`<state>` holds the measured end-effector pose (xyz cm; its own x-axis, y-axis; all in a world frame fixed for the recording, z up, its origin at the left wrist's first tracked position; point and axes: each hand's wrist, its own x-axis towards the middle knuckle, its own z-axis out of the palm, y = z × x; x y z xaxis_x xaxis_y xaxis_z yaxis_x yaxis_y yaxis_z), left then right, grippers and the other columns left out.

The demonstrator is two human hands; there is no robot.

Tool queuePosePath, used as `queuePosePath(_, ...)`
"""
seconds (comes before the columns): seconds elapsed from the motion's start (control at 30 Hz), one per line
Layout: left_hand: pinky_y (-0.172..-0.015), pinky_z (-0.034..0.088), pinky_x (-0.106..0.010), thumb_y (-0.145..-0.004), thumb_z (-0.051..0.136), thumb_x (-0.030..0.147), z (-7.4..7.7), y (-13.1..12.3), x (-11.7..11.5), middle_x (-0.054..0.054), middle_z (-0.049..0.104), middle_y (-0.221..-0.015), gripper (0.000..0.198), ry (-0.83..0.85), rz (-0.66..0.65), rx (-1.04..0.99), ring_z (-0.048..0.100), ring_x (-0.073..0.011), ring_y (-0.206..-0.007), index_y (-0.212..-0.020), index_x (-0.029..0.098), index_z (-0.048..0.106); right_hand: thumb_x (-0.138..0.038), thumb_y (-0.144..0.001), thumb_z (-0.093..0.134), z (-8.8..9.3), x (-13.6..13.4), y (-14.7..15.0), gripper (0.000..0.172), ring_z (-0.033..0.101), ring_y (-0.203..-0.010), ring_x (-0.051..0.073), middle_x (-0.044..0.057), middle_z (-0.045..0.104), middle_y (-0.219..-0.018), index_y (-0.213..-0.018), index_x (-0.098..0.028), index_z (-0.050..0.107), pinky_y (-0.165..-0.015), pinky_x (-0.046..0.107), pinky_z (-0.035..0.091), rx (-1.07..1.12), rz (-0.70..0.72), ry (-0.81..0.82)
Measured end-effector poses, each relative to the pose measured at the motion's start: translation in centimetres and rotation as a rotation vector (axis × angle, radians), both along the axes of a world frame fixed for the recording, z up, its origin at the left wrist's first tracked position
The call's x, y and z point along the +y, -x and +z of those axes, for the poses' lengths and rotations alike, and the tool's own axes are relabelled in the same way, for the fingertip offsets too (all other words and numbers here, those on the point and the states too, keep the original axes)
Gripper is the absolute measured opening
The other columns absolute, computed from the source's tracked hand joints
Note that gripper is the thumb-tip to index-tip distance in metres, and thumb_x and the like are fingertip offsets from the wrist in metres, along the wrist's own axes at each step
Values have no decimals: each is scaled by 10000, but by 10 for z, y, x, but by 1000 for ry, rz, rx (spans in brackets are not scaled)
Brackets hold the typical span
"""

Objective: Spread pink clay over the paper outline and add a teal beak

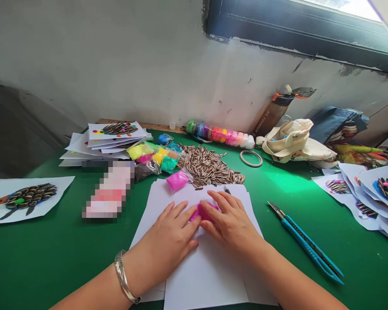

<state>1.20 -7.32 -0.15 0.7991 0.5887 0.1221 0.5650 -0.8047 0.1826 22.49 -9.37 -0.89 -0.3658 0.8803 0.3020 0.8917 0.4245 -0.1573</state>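
Note:
Both my hands rest on a stack of white paper sheets (207, 267) on the green table (51, 254). My left hand (172, 234) and my right hand (229, 221) press their fingertips together on a lump of pink clay (203, 212) lying on the top sheet. The fingers are stretched and bear down on the clay from both sides. A silver bangle (124, 277) sits on my left wrist. Just beyond the paper lie a small bag of pink clay (177, 180) and a pile of striped sunflower seeds (210, 165).
A blue utility knife (307, 243) lies right of the paper. Bags of coloured clay (155, 155) and finished seed pictures (22, 198) lie at the left, more pictures (371, 189) at the right. A row of clay tubs (220, 133), a ring (251, 158), a cloth bag (291, 142) and a bottle (274, 107) stand by the wall.

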Motion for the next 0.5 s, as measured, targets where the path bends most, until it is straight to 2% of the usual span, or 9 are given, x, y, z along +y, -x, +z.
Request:
queuePosePath(0.3,-1089,380,-582,-891,624,266,-2,0,-1,-86,565,-1379,375,14,12,-40,437,-336,-1333,-1257,208,569,-473,-973,435,2,2,3,409,450,-1245,318,129,548,-1381,-1222,-230,648,-990,504,392,-16,6,72)
queuePosePath(0.5,-1065,397,-595,-888,615,245,0,1,0,-83,543,-1407,425,11,5,-44,450,-345,-1322,-1305,234,533,-484,-959,456,0,-1,-4,422,438,-1258,324,136,501,-1427,-1251,-242,638,-995,513,398,19,-24,6)
